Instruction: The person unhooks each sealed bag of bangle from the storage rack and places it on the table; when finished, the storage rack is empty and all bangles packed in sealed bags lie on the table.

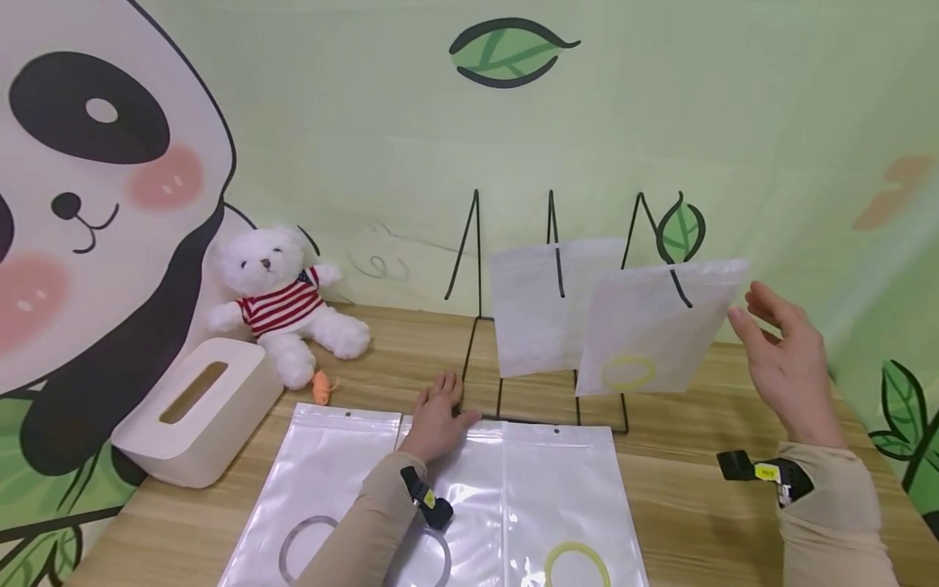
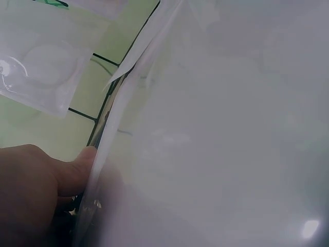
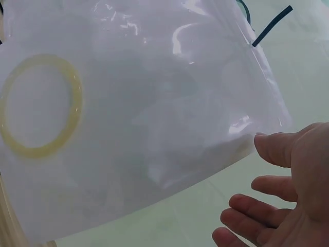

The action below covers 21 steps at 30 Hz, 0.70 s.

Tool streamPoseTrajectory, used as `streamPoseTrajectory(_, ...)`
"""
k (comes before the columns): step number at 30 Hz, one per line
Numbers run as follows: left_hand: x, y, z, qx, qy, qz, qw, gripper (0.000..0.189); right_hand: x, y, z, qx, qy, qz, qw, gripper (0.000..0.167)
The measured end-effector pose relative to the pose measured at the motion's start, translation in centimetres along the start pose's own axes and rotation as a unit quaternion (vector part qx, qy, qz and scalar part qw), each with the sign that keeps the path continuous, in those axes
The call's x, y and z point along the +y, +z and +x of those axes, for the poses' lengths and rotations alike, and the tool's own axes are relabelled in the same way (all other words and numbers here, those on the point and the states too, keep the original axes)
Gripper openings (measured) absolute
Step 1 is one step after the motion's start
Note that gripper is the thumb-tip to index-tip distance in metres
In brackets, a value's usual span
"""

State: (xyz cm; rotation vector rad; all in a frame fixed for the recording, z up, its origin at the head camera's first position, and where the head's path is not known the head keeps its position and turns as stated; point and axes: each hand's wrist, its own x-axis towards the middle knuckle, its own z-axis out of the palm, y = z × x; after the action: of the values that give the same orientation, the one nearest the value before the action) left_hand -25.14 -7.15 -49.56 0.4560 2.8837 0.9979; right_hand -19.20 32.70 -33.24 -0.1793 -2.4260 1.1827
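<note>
Lower left to centre, three flat bags [image 1: 477,473] lie on the counter [image 1: 689,497]. There the left hand [image 1: 438,417], fingers nearly straight, rests at the base of the wire rack [image 1: 478,261]. Right of centre, a yellow-ringed bag [image 1: 653,334] hangs from it; alongside, the right hand [image 1: 792,367], fingers parted, pinches nothing. Hanging seems nearly done; next likely calls for drawing clear

Two bags [image 1: 645,326] hang on the rack [image 1: 478,253] behind three lying bags [image 1: 478,481].

The table [image 1: 682,497] holds a tissue box [image 1: 216,436], teddy bear [image 1: 282,308], orange toy [image 1: 321,388], wire rack [image 1: 560,273] and flat-lying bags [image 1: 565,493].
</note>
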Motion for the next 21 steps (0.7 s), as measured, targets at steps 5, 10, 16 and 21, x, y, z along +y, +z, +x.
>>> streamPoseTrajectory(5, -0.03, 0.04, 0.02, 0.002, 0.001, -0.002, 1.0000, 0.070, -0.36, 0.11, 0.36, 0.015, 0.004, 0.012, 0.9998, 0.063)
streamPoseTrajectory(10, 0.05, -0.01, 0.05, -0.005, -0.009, 0.001, 1.0000, 0.070, -0.63, 0.29, 0.64, 0.035, 0.006, 0.008, 0.9993, 0.058)
streamPoseTrajectory(16, 0.22, -0.14, 0.05, -0.006, -0.012, 0.003, 0.9999, 0.070, -0.84, 0.60, 0.74, 0.024, 0.001, 0.009, 0.9997, 0.057)
streamPoseTrajectory(21, 0.18, -0.09, -0.01, -0.005, -0.012, 0.003, 0.9999, 0.070, -0.99, 0.72, 0.71, 0.031, 0.004, 0.003, 0.9995, 0.058)
